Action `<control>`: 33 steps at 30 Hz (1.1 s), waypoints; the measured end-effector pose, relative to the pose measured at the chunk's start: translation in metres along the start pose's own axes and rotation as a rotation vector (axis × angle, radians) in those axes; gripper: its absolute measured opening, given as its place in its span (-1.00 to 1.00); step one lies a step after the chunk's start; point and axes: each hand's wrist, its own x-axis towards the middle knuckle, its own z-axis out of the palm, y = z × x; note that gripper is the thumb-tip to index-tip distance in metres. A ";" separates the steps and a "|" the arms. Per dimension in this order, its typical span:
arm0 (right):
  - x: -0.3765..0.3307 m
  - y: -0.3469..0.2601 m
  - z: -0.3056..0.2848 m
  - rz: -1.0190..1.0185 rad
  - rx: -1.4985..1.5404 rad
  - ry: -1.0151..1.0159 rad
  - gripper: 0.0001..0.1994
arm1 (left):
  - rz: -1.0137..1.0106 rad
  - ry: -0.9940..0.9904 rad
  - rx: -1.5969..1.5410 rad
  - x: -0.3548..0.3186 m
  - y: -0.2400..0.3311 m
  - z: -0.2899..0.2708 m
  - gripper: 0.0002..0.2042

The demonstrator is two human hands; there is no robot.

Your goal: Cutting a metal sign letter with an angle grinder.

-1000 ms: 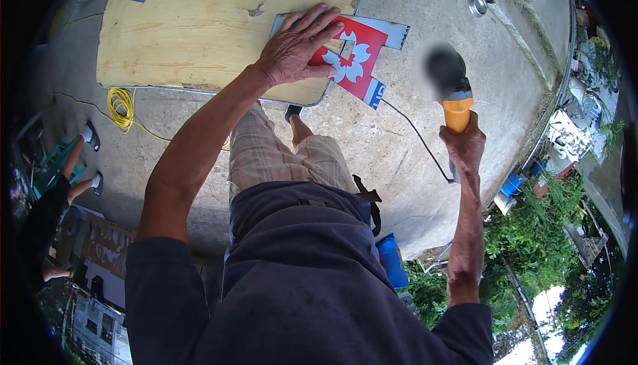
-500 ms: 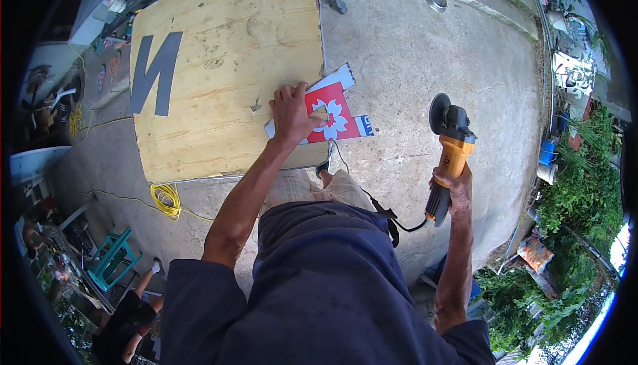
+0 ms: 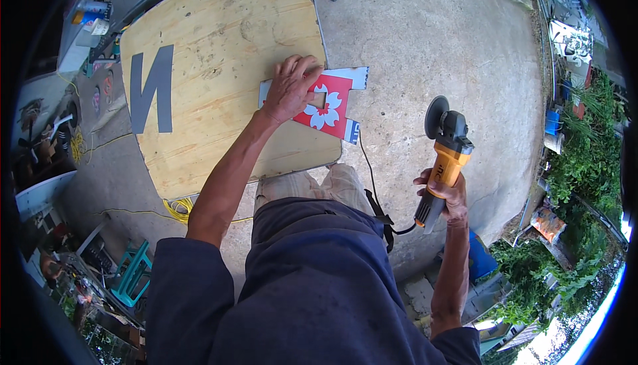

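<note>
My left hand (image 3: 292,89) is closed on a cut flat panel (image 3: 337,89), red with a white flower and white ends, at the right edge of a plywood tabletop (image 3: 219,112). A small rectangular opening shows in the panel beside my thumb. Part of the panel juts past the table's edge. Out to the right, my right hand (image 3: 446,195) grips an orange and black angle grinder (image 3: 450,159) by its body. The grinder's dark disc (image 3: 436,117) points up and away, apart from the panel. Whether it spins I cannot tell.
A grey N-shaped piece (image 3: 153,89) lies on the table's left side. The grinder's black cord (image 3: 369,166) runs by my legs. Yellow cable (image 3: 178,209) is coiled below the table's near edge. A green plastic chair (image 3: 133,274) stands lower left; plants (image 3: 581,166) line the right.
The panel has turned clockwise under my left hand, which has shifted slightly away from me. The grinder stays in my right hand at nearly the same place. The whole view has tilted a little.
</note>
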 end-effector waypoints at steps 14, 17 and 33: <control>0.088 0.020 0.017 -0.653 -1.396 0.008 -0.48 | -0.128 0.210 0.265 -0.047 0.002 0.054 -0.45; 0.102 0.015 0.014 -0.759 -1.514 0.003 -0.49 | -0.124 0.231 0.295 -0.045 0.002 0.060 -0.45; 0.135 -0.002 0.021 -0.859 -1.658 -0.153 -0.49 | -0.158 0.162 0.483 -0.049 0.005 0.063 -0.50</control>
